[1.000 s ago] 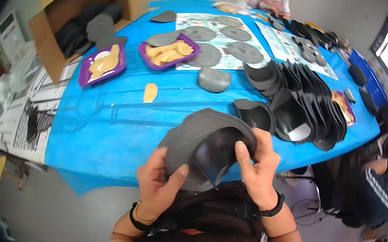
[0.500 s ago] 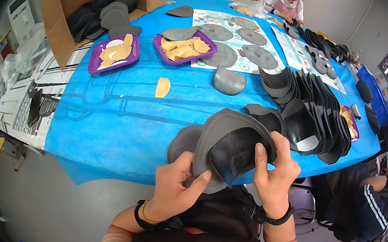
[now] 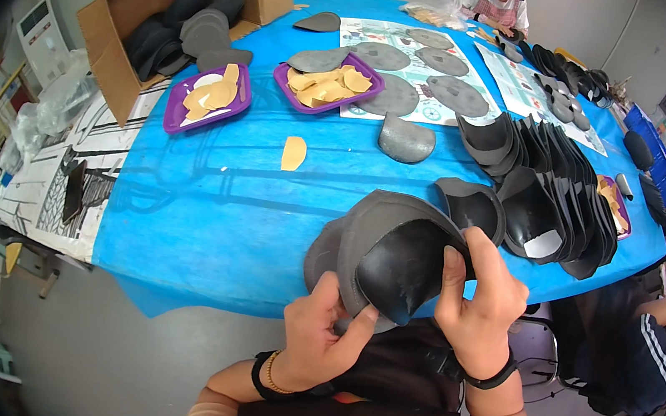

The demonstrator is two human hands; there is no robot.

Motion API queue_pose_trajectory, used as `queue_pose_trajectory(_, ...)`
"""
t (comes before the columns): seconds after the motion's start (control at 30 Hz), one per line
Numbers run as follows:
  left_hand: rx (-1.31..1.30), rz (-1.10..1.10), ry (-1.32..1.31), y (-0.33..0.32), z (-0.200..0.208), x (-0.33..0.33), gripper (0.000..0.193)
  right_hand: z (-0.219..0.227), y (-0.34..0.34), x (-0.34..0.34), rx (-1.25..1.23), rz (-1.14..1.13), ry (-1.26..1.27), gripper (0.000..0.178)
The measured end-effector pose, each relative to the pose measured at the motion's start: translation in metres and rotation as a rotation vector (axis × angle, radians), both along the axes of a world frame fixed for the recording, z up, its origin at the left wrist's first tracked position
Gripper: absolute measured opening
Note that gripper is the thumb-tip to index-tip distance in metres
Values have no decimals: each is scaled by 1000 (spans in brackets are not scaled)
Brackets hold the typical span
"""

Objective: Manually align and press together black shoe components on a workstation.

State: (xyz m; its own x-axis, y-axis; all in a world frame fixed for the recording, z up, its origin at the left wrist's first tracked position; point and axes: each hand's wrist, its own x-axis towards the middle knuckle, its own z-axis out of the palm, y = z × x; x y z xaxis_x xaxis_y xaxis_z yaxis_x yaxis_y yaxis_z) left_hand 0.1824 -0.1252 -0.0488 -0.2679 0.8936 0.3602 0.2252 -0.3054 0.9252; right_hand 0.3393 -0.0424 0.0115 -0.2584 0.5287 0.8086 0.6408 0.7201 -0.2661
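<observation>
I hold a dark grey curved piece (image 3: 399, 269), cup-shaped with a glossy black inner face, just over the table's near edge. My left hand (image 3: 328, 325) pinches its lower left rim between thumb and fingers. My right hand (image 3: 482, 305) grips the right rim, the thumb inside the hollow and the fingers behind. Under and behind it shows a grey rounded piece (image 3: 321, 259), mostly hidden; I cannot tell whether it is held too. Just beyond my right hand stands a similar curved piece (image 3: 474, 210), beside a long nested stack (image 3: 528, 207) of them.
Purple trays (image 3: 248, 100) hold tan cut pieces; one tan piece (image 3: 294, 154) lies loose on the blue table cover (image 3: 179, 230). Flat grey ovals (image 3: 459, 97) rest on a printed sheet. A cardboard box (image 3: 112, 36) with dark pieces stands far left. A co-worker (image 3: 498, 7) works across the table.
The whole view has shifted a little, so the table's contents sit farther right. The curved piece has turned slightly in my hands, which keep their grip on it.
</observation>
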Motion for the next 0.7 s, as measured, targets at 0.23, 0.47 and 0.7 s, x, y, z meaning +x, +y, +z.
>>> queue_pose_trajectory(0.23, 140, -327, -595, 9, 18, 2, 51, 10, -3, 1, 69, 36, -170, 30)
queue_pose_trajectory(0.47, -51, -259, -553, 18, 9, 4, 41, 7, -1, -2, 175, 34, -230, 43)
queue_pose_trajectory(0.7, -124, -233, -598, 22, -1, 1, 37, 9, 3, -5, 166, 99, -246, 40)
